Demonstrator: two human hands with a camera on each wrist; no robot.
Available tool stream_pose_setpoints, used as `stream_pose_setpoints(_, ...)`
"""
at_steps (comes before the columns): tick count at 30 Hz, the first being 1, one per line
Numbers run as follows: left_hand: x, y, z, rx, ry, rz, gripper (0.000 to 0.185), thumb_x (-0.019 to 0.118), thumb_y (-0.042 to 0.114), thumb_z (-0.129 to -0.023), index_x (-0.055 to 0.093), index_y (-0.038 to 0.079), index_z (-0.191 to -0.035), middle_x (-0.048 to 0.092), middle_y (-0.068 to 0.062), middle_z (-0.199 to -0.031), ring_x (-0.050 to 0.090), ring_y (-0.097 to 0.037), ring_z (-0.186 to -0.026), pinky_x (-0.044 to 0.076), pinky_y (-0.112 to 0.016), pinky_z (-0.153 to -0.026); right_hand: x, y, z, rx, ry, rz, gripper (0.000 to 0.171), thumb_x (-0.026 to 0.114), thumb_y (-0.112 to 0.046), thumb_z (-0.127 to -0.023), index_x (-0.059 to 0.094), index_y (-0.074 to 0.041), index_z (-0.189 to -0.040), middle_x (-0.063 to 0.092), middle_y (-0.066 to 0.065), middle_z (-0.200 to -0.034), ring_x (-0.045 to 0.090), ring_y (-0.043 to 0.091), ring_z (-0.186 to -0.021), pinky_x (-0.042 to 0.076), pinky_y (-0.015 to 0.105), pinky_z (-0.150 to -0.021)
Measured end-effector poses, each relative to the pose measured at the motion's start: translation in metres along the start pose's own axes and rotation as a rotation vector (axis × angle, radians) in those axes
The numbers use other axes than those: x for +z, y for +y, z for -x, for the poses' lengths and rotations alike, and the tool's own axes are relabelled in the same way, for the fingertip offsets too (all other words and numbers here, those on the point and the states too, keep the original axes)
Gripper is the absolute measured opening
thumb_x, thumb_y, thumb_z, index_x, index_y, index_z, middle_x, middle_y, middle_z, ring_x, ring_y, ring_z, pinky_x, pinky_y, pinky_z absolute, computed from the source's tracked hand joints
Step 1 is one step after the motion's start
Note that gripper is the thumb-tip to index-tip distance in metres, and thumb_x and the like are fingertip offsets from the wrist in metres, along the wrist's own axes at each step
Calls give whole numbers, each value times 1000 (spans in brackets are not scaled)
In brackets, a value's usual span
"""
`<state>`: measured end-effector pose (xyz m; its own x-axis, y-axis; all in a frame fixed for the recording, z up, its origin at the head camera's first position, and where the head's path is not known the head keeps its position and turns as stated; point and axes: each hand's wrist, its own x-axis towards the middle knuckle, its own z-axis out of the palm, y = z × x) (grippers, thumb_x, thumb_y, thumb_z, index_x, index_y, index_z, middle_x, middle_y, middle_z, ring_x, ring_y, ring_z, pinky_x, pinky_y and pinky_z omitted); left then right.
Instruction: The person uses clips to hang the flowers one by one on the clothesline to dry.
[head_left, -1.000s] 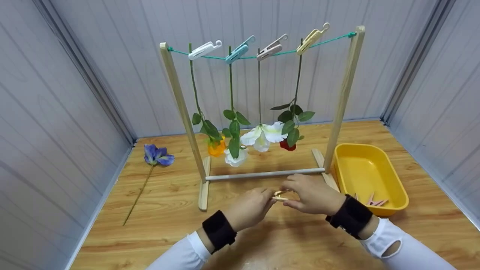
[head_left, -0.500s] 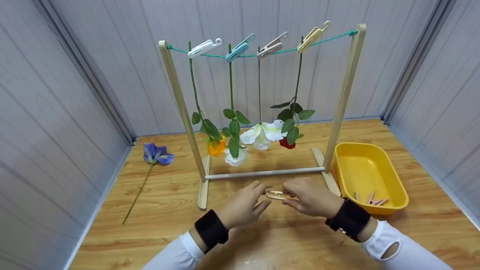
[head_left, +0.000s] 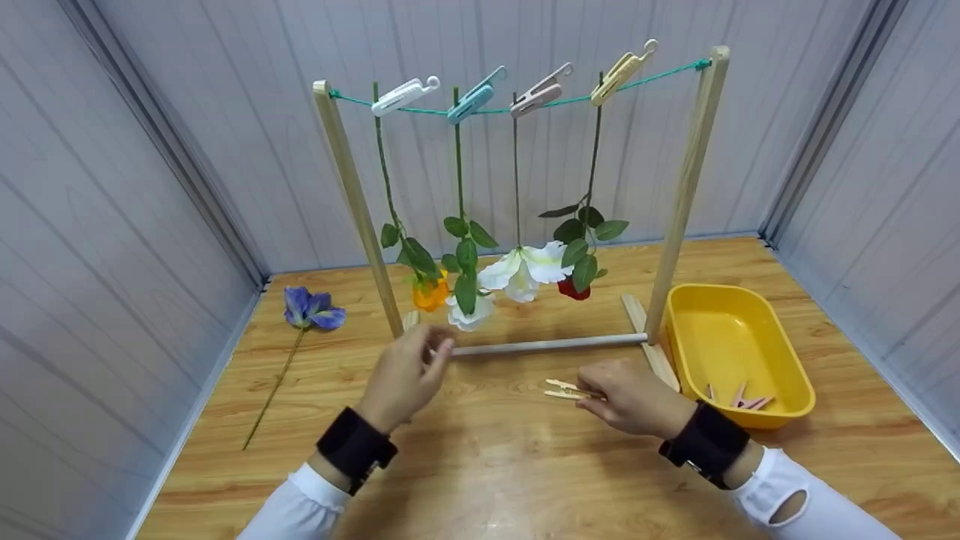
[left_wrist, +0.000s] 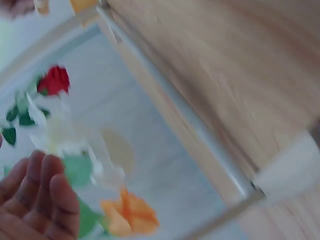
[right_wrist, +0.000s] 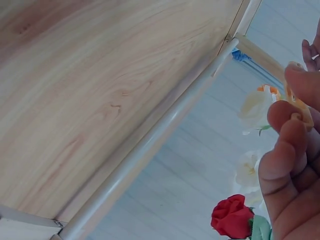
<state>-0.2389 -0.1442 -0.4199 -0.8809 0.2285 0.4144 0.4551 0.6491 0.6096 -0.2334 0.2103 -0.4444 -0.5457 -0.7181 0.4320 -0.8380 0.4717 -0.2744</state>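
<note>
In the head view, my right hand (head_left: 628, 397) pinches a cream clothespin (head_left: 561, 390) by one end, its other end pointing left. The right wrist view shows thumb and fingers around the same clothespin (right_wrist: 298, 107). My left hand (head_left: 405, 375) is in front of the rack's left post, fingers loosely bent and holding nothing. On the table to its left lies a blue-purple flower (head_left: 313, 308) with a long stem. Upside down from the green cord (head_left: 577, 100) hang an orange flower (head_left: 430, 291), a white rose (head_left: 471, 311), a white lily-like flower (head_left: 525, 271) and a red rose (head_left: 574, 288).
White, blue, pinkish-grey and yellow clothespins (head_left: 406, 97) grip the stems on the cord. The wooden rack (head_left: 686, 187) has a white lower bar (head_left: 551, 344). At right, a yellow basin (head_left: 799, 375) holds pink clothespins (head_left: 750, 397). Panel walls enclose the table.
My left hand has let go of the cream clothespin and moved left, toward the rack's left post. The right hand keeps the clothespin in nearly the same place.
</note>
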Motion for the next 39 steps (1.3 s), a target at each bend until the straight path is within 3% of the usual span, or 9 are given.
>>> stream_pose_setpoints(6, -22, -32, -2, -65, 259, 8, 22, 56, 14, -112, 72, 0, -107, 66, -7, -80, 56, -15, -69, 48, -28, -64, -2, 0, 2, 34, -19, -29, 26, 85, -2, -89, 59, -8, -87, 50, -4, -70, 39, 0, -66, 35, 19, -58)
stream_pose_setpoints(10, -35, -58, -2, -146, 336, -11, 30, 49, 17, -115, 70, -3, -104, 60, -11, -78, 52, -21, -69, 43, -32, -65, -2, 1, 2, 48, -45, -39, 26, 84, -3, -91, 59, -8, -88, 51, -4, -70, 40, 1, -66, 36, 19, -58)
stream_pose_setpoints(12, -42, -72, -1, -205, 334, -46, 33, 47, 20, -116, 70, -4, -110, 64, -15, -82, 58, -26, -73, 46, -37, -69, -2, 0, 3, 44, -48, -42, 26, 84, -3, -91, 59, -9, -88, 51, -5, -70, 40, 0, -66, 36, 19, -58)
stream_pose_setpoints(16, -54, -98, 3, -331, 265, -121, 35, 47, 26, -116, 69, -1, -117, 69, -19, -94, 67, -34, -84, 51, -46, -76, -1, 0, 4, 45, -49, -57, 26, 83, -3, -91, 59, -10, -88, 51, -4, -70, 40, -1, -66, 35, 18, -57)
stream_pose_setpoints(20, -65, -117, 7, -442, 139, -184, 41, 49, 30, -114, 69, -3, -129, 70, -21, -103, 68, -34, -87, 53, -48, -77, -1, 0, 5, 51, -54, -74, 25, 83, -3, -92, 59, -9, -88, 54, -3, -71, 41, -2, -66, 36, 18, -57)
stream_pose_setpoints(24, -77, -131, 10, -528, -3, -262, 53, 49, 27, -111, 58, -12, -146, 70, -33, -121, 70, -39, -89, 56, -53, -79, -1, 0, 5, 42, -55, -89, 24, 82, -4, -93, 59, -10, -89, 52, -5, -71, 39, -3, -66, 35, 17, -56)
stream_pose_setpoints(29, -88, -144, 11, -598, -180, -382, 49, 49, 20, -107, 59, -20, -135, 58, -47, -132, 63, -61, -111, 56, -68, -91, 0, 0, 5, 11, -29, -81, 25, 83, -4, -92, 58, -10, -88, 48, -6, -68, 36, -5, -65, 31, 14, -56)
stream_pose_setpoints(33, -91, -153, 13, -640, -246, -475, 39, 50, 11, -102, 67, -22, -114, 58, -49, -119, 59, -67, -110, 54, -73, -93, 1, 1, 5, -7, -16, -70, 26, 84, -3, -89, 59, -10, -87, 48, -5, -67, 36, -4, -65, 30, 13, -57)
stream_pose_setpoints(39, -93, -162, 18, -787, -294, -486, 46, 48, 13, -107, 54, -23, -135, 51, -51, -128, 52, -68, -121, 51, -75, -95, 2, 1, 6, -6, -18, -74, 25, 84, -4, -90, 60, -10, -87, 51, -4, -69, 38, -4, -66, 32, 14, -58)
